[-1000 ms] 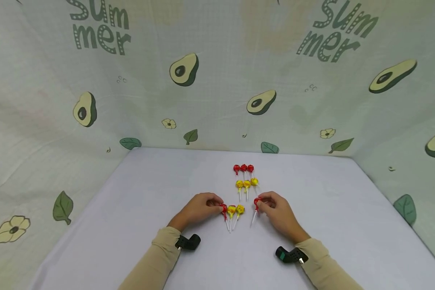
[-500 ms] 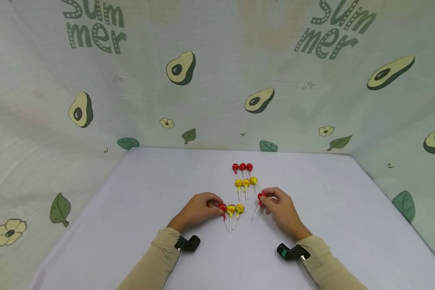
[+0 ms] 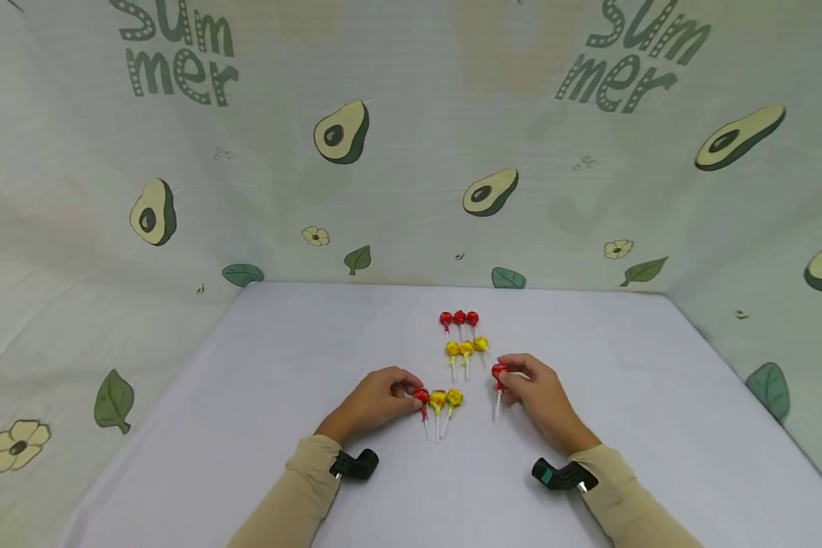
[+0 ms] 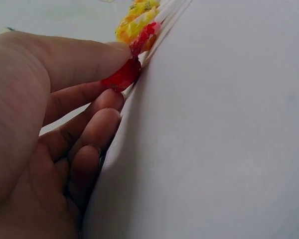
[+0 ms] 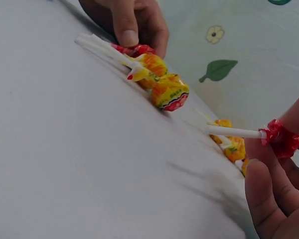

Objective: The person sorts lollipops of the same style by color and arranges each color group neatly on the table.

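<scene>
My left hand [image 3: 381,399] pinches the head of a red lollipop [image 4: 123,75] between thumb and fingers; its stick points toward me on the table. Right beside it lie two yellow lollipops [image 3: 438,399], heads away from me. In the right wrist view, my right hand [image 5: 284,194] holds another red lollipop [image 5: 284,141] by its head, the white stick free. A shadow falls on the cloth below, so this lollipop appears raised off the table. From the head view, the right hand [image 3: 540,396] is right of the yellow pair, with a gap between.
Farther back on the white table [image 3: 301,342] lies a row of three red lollipops [image 3: 460,317]. Just in front of them is a row of three yellow lollipops [image 3: 466,348]. A printed cloth [image 3: 411,152] hangs behind the table.
My right hand has moved right and slightly away from me with its red lollipop, whose stick has swung from slanted to nearly straight toward me. The left hand keeps its place.
</scene>
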`<state>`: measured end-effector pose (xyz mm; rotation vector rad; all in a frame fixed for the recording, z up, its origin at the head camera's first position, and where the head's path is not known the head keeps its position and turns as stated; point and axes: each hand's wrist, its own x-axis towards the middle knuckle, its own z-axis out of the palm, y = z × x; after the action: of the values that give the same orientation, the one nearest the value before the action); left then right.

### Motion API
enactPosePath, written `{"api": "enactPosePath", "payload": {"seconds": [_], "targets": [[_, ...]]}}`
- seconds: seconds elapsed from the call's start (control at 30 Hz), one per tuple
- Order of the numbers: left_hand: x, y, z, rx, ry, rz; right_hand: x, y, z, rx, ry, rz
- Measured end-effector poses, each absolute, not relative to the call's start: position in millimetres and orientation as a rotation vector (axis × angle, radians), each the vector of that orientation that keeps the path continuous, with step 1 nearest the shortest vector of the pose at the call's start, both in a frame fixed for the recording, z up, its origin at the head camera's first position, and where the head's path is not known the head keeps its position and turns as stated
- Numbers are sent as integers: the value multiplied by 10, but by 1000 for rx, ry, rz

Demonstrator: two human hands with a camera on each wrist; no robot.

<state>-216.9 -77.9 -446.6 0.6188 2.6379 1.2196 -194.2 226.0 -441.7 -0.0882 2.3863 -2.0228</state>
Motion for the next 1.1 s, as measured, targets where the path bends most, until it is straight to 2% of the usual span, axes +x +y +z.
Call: {"api": "enactPosePath", "payload": {"seconds": [0.43, 1.1], "targets": [[-2181, -789, -4470, 684, 2639, 1191, -2038, 2420, -4320, -59, 2351, -2069], [-2171, -780, -4487, 660, 2635, 1204, -2411, 2531, -4272, 100, 2289, -2146]]}}
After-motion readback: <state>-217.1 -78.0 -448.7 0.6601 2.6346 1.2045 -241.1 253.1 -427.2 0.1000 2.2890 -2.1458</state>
